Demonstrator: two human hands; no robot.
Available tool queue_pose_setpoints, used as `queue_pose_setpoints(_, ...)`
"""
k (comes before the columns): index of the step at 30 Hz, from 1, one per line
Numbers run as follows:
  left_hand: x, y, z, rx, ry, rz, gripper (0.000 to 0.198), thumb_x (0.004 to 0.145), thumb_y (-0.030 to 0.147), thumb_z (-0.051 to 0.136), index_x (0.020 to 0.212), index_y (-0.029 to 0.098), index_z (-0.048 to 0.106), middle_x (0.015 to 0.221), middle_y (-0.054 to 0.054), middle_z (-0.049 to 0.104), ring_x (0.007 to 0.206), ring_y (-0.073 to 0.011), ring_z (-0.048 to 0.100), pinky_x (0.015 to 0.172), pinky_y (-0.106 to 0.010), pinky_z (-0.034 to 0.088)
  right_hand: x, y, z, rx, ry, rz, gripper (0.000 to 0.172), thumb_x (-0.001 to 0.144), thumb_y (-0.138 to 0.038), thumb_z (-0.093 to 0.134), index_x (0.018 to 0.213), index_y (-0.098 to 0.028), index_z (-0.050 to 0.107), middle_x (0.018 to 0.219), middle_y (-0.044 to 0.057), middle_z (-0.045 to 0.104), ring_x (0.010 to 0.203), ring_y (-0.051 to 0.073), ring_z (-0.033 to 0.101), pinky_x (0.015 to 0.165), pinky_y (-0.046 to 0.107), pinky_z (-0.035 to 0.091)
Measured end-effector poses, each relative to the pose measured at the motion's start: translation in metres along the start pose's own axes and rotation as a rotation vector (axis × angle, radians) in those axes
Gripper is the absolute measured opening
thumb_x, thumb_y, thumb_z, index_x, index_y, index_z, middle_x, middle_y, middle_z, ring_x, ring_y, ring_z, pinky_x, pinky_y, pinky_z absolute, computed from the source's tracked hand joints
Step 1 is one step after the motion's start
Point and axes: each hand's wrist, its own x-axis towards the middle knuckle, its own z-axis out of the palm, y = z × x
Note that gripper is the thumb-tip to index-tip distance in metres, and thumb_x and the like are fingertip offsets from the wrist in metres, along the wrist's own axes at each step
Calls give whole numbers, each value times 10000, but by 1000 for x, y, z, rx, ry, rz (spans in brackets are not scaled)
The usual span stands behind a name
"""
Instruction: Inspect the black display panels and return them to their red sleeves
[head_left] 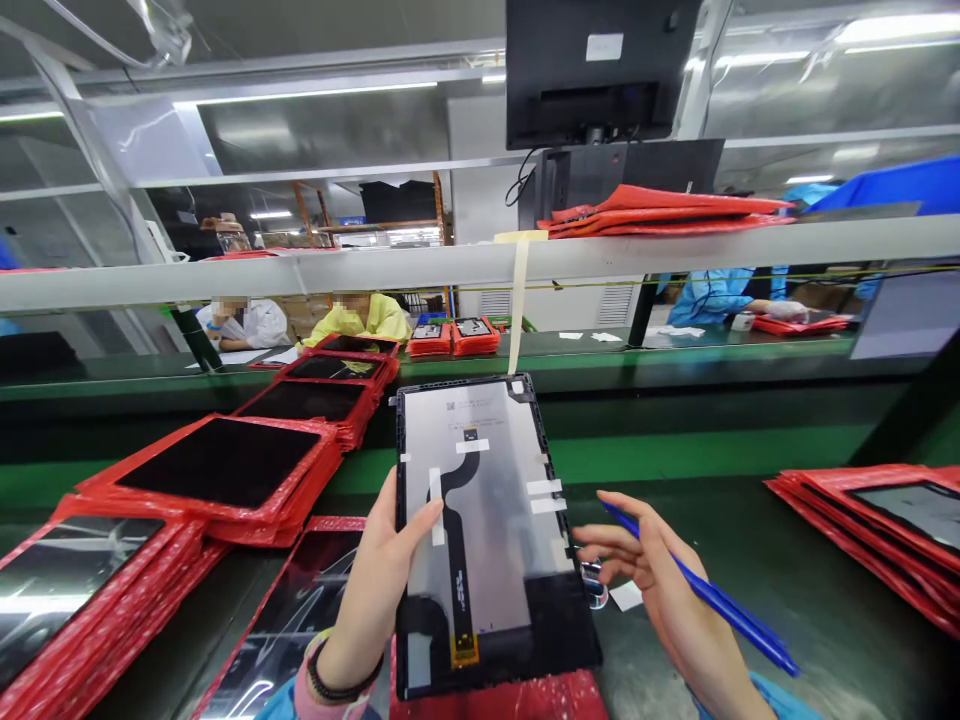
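Observation:
My left hand (386,560) grips the left edge of a tablet screen panel (495,540), thumb on its silvery back. The panel is held up tilted, with a black flex cable (456,560), white tape strips and a black frame showing. To its right, my right hand (667,580) is apart from the panel, holding slim blue tweezers (720,600) between thumb and palm; the other fingers are loosely bent. Below the panel lies a red bubble-wrap sleeve (510,700), mostly hidden. Another screen (300,590) on red wrap rests behind my left wrist.
Stacks of red bubble-wrap sleeves with dark screens (225,465) fill the left side. Another red stack (877,530) is at right. A white shelf rail (450,265) crosses ahead, bearing red sleeves (660,212) and a monitor (600,70). Co-workers (360,318) sit beyond.

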Motion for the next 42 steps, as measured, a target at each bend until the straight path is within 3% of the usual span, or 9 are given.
queue_pose_setpoints(3,2,8,7,-22,29,23,589,760,323,731,1304,248,520,1229,-34,675,1114,-239,622,909,-299,490,6,-14,8,-85,-128,52,381,902,-511,539,1043,-177,657,821,116,779,762,239,739,654,323,590)
queue_pose_setpoints(5,4,11,10,-16,41,42,565,753,332,736,1277,248,543,1229,-30,676,1095,-237,631,871,-284,506,7,-22,15,-158,-202,14,356,917,-462,537,1127,-190,628,990,132,770,926,267,729,750,361,601)
queue_pose_setpoints(10,5,14,12,42,61,130,533,793,342,699,1295,295,525,1285,10,641,1169,-224,586,940,-282,466,-10,-30,37,-675,-85,-551,545,858,-281,640,1348,-341,407,1497,58,443,1316,311,478,1070,521,425)
queue_pose_setpoints(15,1,11,11,141,57,156,546,837,340,653,1350,340,466,1278,35,636,1172,-195,578,976,-276,441,-23,-23,62,-934,-395,-867,485,802,-132,671,1222,-282,481,1463,70,489,1409,315,323,1132,513,338)
queue_pose_setpoints(21,2,6,11,108,49,123,577,818,331,668,1359,321,469,1298,13,626,1180,-214,575,982,-286,439,-13,-14,69,-1167,-483,-889,499,708,-20,605,1155,-220,510,1529,92,373,1454,324,161,1125,564,310)
queue_pose_setpoints(26,5,2,15,64,25,82,572,822,323,665,1355,327,457,1314,17,616,1189,-217,571,990,-299,441,-9,-13,69,-1239,-532,-988,449,688,-37,552,1110,-188,530,1512,124,386,1436,366,188,1067,650,333)
queue_pose_setpoints(33,8,-6,19,26,19,56,585,829,311,659,1372,331,443,1346,4,595,1227,-219,544,1010,-300,426,-8,-14,78,-1298,-555,-949,398,691,-20,542,1058,-171,563,1497,128,400,1406,440,205,959,785,321)
queue_pose_setpoints(39,12,-9,19,27,22,62,639,817,299,680,1397,341,415,1314,11,614,1203,-213,561,986,-287,450,-4,-12,71,-1321,-564,-880,536,654,25,525,1147,-182,545,1525,113,360,1432,387,163,1056,699,301)
queue_pose_setpoints(42,14,-5,19,28,29,91,607,818,301,679,1377,333,444,1281,19,637,1169,-206,586,944,-258,477,-6,-20,63,-1143,-546,-815,518,698,27,582,1151,-218,532,1515,88,395,1430,344,230,1110,610,303)
